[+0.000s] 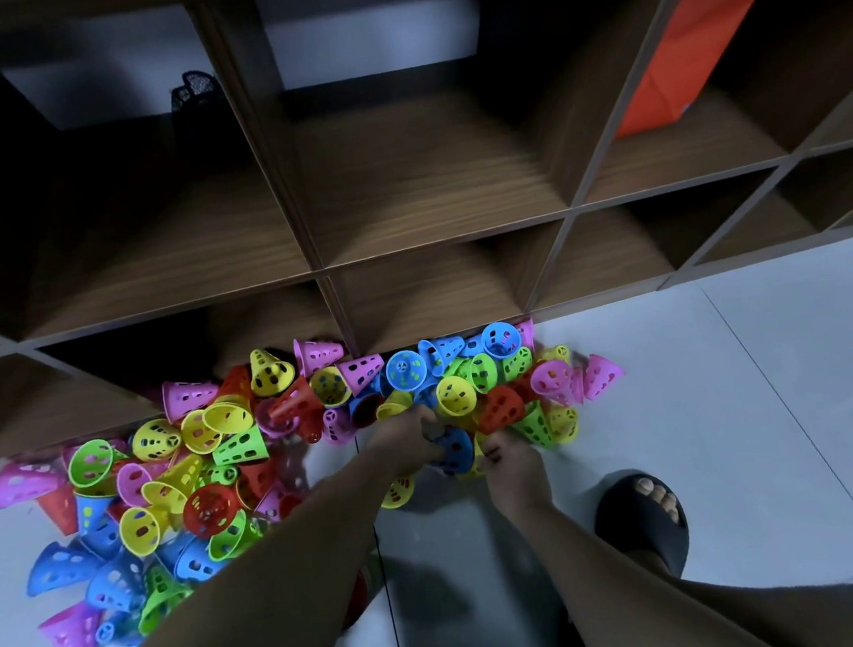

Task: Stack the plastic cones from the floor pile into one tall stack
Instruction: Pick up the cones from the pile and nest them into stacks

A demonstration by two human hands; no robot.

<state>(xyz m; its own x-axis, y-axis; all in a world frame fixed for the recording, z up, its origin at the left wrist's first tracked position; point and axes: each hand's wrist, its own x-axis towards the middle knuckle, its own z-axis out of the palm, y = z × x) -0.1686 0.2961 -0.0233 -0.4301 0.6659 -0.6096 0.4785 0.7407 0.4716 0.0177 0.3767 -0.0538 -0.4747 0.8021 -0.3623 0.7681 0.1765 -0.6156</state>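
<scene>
A wide pile of perforated plastic cones (228, 443) in pink, yellow, green, blue and red lies on the white tiled floor against the shelf base. My left hand (406, 436) reaches into the middle of the pile and closes around a blue cone (456, 449). My right hand (512, 468) sits just right of it, fingers curled on the same blue cone's lower side and on a yellow cone edge beneath. Both forearms stretch down from the bottom of the view. No upright stack shows anywhere.
A brown wooden cubby shelf (316, 260) rises behind the pile. An orange bag (688, 42) stands in an upper right compartment, a black mesh item (196, 98) in an upper left one. My foot in a black slipper (642, 516) rests on the tiles (756, 397) at right.
</scene>
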